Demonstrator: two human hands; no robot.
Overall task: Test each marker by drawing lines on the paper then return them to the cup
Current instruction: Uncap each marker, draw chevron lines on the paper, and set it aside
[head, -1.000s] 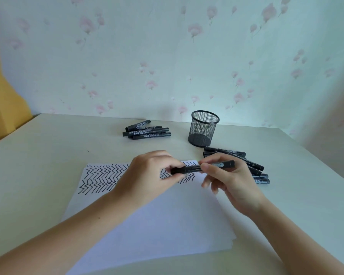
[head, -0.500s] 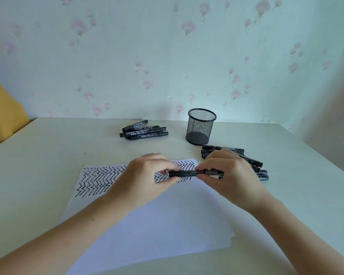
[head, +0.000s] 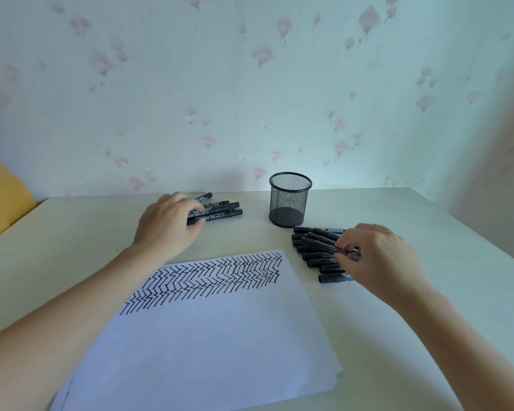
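A white paper point(head: 220, 336) lies in front of me, its top covered with rows of black zigzag lines point(head: 208, 277). Behind it stands a black mesh cup point(head: 290, 203) with nothing in it. Left of the cup lies a small pile of black markers point(head: 220, 211). My left hand point(head: 168, 226) is on this pile, thumb and fingers closed around the end of the nearest marker. Right of the paper lies a larger pile of several black markers point(head: 312, 256). My right hand point(head: 377, 256) pinches a capped black marker point(head: 321, 244) that lies across the top of that pile.
The pale table point(head: 72, 247) meets a floral-papered wall point(head: 250, 84) right behind the cup. A yellow object point(head: 0, 197) stands at the far left, beyond the table's corner. The table's right edge runs close past the larger pile.
Both hands held one marker over the paper before. My right hand has since carried it right to the larger pile, and my left hand has reached back to the small pile.
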